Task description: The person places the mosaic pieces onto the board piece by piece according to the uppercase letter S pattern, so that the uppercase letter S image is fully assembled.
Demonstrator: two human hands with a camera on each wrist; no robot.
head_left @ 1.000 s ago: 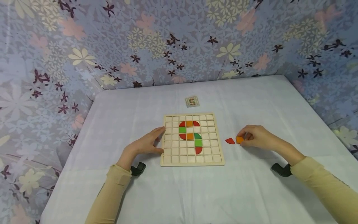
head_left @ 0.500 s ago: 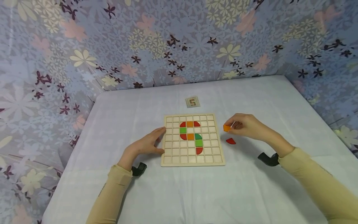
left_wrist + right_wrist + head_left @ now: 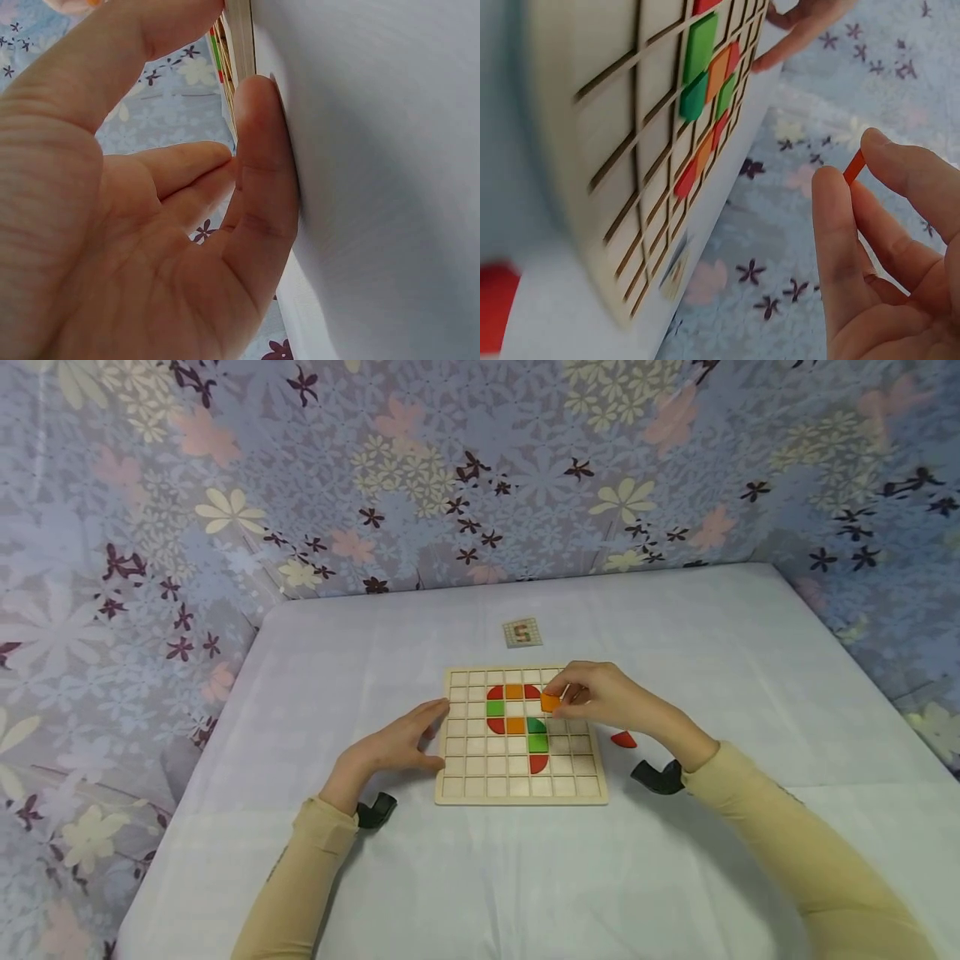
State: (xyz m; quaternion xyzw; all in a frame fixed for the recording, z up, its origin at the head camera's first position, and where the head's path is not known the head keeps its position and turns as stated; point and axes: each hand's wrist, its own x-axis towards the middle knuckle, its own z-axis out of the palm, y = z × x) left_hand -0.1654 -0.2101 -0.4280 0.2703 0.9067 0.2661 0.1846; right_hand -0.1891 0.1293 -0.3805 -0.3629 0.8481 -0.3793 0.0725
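My right hand [image 3: 607, 693] pinches an orange square tile [image 3: 551, 702] between thumb and fingertips, above the upper right of the wooden grid board [image 3: 465, 787]. In the right wrist view only the tile's thin edge [image 3: 854, 166] shows. Fingertips and thumb of my left hand [image 3: 393, 745] touch the board's left edge, the fingers fairly straight. On the board lie red quarter-round tiles [image 3: 538, 763], orange squares [image 3: 515, 726], light green squares [image 3: 496, 708] and a dark green quarter-round [image 3: 536, 725]. A loose red quarter-round tile [image 3: 624, 740] rests on the cloth right of the board, under my right forearm side.
Behind the board lies a small card [image 3: 522, 632] printed with a grid and a figure like a 5. White cloth [image 3: 480, 877] covers the table. A flowered fabric [image 3: 420, 477] rises behind and beside it. Black straps [image 3: 658, 777] sit at both wrists.
My right hand has lifted the orange tile from beside the loose red one and carried it left over the board. The left hand keeps its place at the board's edge.
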